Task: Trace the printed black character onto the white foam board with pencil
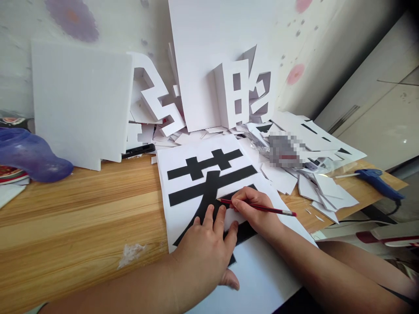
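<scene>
A white sheet point(183, 165) printed with a large black character lies on the wooden table point(81, 209). My left hand point(207, 248) rests flat on the sheet's lower part, fingers spread over the black strokes. My right hand point(253, 209) is closed around a red pencil point(262, 208). The pencil's tip touches the edge of a black stroke near the sheet's middle. Both forearms come in from the bottom of the view.
White foam boards point(78, 100) and cut-out letters point(153, 100) lean against the wall behind. Paper scraps point(314, 183) pile up at right, with a blue glue gun point(376, 181) near the table's right edge. A purple object point(31, 155) lies at left.
</scene>
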### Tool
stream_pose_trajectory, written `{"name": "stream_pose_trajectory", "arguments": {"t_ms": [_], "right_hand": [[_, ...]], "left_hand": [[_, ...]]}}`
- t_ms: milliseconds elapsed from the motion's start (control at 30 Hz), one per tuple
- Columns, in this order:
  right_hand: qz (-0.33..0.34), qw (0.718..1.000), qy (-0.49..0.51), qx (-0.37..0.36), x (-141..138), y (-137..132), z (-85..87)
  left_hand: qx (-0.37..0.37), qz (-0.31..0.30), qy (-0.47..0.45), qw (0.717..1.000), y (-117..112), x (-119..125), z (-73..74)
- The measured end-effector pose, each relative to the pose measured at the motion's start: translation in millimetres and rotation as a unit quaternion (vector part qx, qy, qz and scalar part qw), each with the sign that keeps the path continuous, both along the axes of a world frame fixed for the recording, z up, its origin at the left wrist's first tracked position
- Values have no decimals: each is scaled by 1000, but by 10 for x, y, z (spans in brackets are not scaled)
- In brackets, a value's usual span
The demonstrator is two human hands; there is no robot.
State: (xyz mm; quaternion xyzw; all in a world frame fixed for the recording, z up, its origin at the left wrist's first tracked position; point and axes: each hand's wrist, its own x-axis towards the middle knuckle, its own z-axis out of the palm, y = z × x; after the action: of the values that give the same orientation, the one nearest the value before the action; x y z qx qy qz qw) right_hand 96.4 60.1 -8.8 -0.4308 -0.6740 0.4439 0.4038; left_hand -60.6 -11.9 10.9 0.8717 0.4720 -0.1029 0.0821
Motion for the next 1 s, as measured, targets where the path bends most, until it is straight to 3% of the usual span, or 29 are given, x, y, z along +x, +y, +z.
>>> {"name": "stream_pose_trajectory", "arguments": {"t_ms": [133,267,633,867,1000], "right_hand": [[-51,998,41,-3,58,-58,63],[-94,995,-29,-14,70,-211,59],[-29,995,-82,53,-28,-254,-74],[-52,994,-84,47,16,-180,59],[-72,992,-94,48,-4,-66,24]], "left_hand": [[-4,1,0,1000,-5,-3,-8],[25,-9,-11,1000,-15,-15,-60],[18,-10,-16,1000,-18,-25,-81],[21,-5,-22,1000,-20,-15,-82],[7,-2,-16,1000,-13,-11,-87]]}}
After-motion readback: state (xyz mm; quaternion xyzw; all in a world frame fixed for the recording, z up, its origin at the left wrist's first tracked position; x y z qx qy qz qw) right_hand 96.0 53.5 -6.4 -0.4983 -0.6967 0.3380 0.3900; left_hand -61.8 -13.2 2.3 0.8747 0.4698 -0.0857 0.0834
